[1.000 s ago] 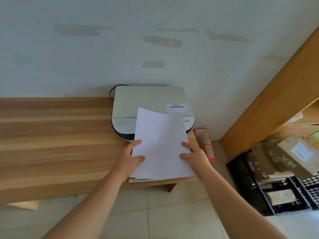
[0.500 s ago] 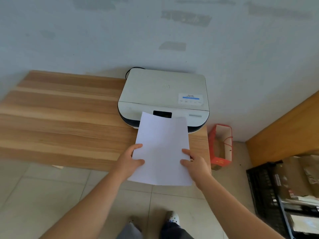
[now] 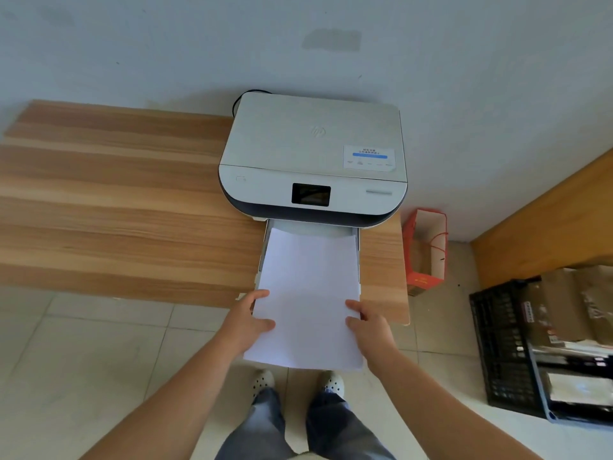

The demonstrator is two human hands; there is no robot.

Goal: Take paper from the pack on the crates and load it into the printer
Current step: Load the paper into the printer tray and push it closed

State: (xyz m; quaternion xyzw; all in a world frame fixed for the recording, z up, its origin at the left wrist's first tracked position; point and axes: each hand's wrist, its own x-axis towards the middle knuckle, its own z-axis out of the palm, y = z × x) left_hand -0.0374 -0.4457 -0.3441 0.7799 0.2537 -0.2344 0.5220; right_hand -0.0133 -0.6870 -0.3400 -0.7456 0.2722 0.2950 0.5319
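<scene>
A white printer [image 3: 315,151] with a dark screen stands on the right end of a wooden table [image 3: 116,207], against the wall. Its paper tray [image 3: 311,229] is pulled out toward me. A thin stack of white paper [image 3: 308,293] lies along the tray, its far edge inside the tray and its near end hanging past the table's front edge. My left hand [image 3: 247,322] grips the paper's left side and my right hand [image 3: 370,327] grips its right side. Black crates [image 3: 507,346] with brown paper packs [image 3: 564,307] on them sit on the floor at the right.
A red paper bag [image 3: 426,250] stands on the floor between the table and a wooden cabinet side [image 3: 544,220]. A black cable [image 3: 252,93] loops behind the printer. My feet in white shoes [image 3: 298,383] stand on the tiled floor below the paper.
The paper has come down from in front of the printer's panel and now lies flat in the pulled-out tray. Both hands keep their grip. The camera has tilted down.
</scene>
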